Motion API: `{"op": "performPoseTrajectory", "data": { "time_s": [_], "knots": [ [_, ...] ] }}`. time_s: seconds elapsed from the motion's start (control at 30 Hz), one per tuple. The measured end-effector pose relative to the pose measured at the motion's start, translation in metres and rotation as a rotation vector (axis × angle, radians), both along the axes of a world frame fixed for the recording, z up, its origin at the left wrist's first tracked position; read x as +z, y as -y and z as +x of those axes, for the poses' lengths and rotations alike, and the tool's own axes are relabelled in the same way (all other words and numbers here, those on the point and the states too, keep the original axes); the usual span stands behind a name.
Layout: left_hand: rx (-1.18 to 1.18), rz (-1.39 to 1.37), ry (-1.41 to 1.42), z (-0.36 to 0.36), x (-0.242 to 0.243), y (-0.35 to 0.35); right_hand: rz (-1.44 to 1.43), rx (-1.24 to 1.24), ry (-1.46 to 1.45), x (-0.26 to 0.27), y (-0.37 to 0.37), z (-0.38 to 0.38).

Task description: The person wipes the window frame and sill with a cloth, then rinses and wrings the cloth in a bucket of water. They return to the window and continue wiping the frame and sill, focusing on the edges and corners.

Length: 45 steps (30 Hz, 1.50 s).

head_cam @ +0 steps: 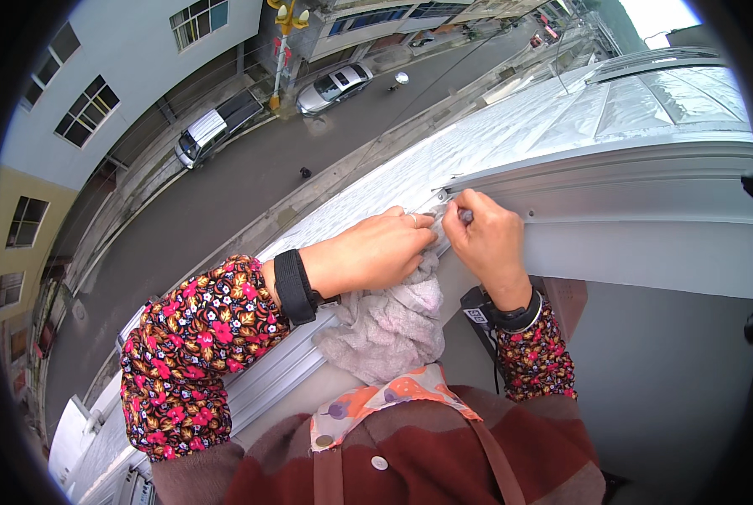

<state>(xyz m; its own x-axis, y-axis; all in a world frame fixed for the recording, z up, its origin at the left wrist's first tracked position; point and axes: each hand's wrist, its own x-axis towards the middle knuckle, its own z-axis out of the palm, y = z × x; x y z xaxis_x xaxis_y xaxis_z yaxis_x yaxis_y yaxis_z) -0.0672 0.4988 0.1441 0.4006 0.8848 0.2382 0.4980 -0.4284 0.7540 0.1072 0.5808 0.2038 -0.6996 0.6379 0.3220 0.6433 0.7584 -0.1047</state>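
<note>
My left hand (pixel 376 249), with a ring and a black wrist strap, reaches to the outer corner of a metal window frame (pixel 603 189). Its fingers press a pale, crumpled, damp-looking cloth (pixel 392 322), which hangs down towards my chest. My right hand (pixel 487 237) is closed beside it, fingertips against the frame corner; a small dark item (pixel 465 216) shows in its curled fingers, too hidden to name. The metal track of the sill (pixel 282 372) runs down to the lower left under my left arm. Floral sleeve covers are on both forearms.
Beyond the sill lies a white metal ledge (pixel 528 123), and far below it a street (pixel 244 177) with a pickup truck (pixel 209 136), a silver car (pixel 335 88) and a lamp post (pixel 280 69). A grey panel (pixel 660 379) stands at the right. A dark device sits by my right wrist.
</note>
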Motion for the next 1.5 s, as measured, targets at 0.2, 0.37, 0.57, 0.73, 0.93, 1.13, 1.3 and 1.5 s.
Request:
{"op": "performPoseTrajectory", "data": {
  "time_s": [0.2,0.37,0.57,0.73,0.93,1.13,1.3,1.5],
  "knots": [
    [0.064,-0.006,-0.158,0.011,0.003,0.017,-0.119,0.024,0.006,0.003,-0.018,0.001],
    [0.003,0.115,-0.177,0.033,0.006,0.027,-0.141,0.017,0.214,0.011,-0.029,-0.014],
    [-0.025,0.264,-0.188,0.047,0.006,0.048,-0.293,0.046,0.208,0.022,-0.011,-0.018],
    [-0.037,0.37,-0.121,0.047,0.013,0.056,-0.313,0.013,0.221,0.023,-0.01,-0.023],
    [-0.081,0.323,-0.081,0.036,0.018,0.057,-0.368,0.052,0.26,0.021,-0.018,-0.035],
    [-0.088,0.341,-0.041,0.034,0.019,0.061,-0.33,0.057,0.33,0.025,-0.018,-0.042],
    [-0.002,0.383,0.007,0.035,0.013,0.058,-0.698,0.029,0.153,0.023,-0.017,-0.04],
    [-0.052,0.394,0.022,0.035,0.011,0.055,-0.498,-0.019,0.295,0.025,-0.028,-0.044]
  ]
}}
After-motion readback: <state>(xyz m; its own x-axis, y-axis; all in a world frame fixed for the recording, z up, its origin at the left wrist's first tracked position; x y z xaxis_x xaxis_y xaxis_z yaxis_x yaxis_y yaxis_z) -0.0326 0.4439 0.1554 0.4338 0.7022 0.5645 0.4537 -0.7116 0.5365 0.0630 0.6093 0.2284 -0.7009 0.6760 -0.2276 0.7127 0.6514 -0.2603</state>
